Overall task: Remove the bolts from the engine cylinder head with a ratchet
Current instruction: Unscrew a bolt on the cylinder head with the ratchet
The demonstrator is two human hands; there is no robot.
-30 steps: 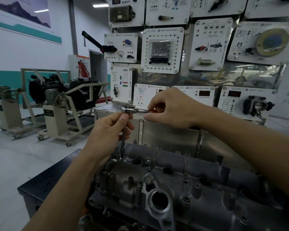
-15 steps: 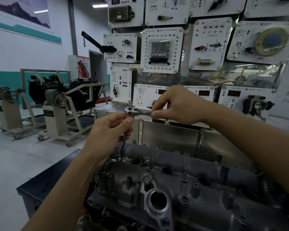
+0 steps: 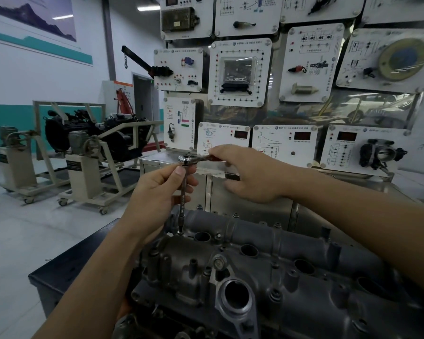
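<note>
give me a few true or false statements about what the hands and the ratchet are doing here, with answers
1. The right hand holds the ratchet by its handle. True.
2. The left hand lies flat on the cylinder head. False: it grips the extension bar just below the ratchet's head.
3. The extension bar stands nearly upright, its lower end down on the cylinder head. True.
4. The ratchet's handle points left from its head. False: it points right, into the right hand.
</note>
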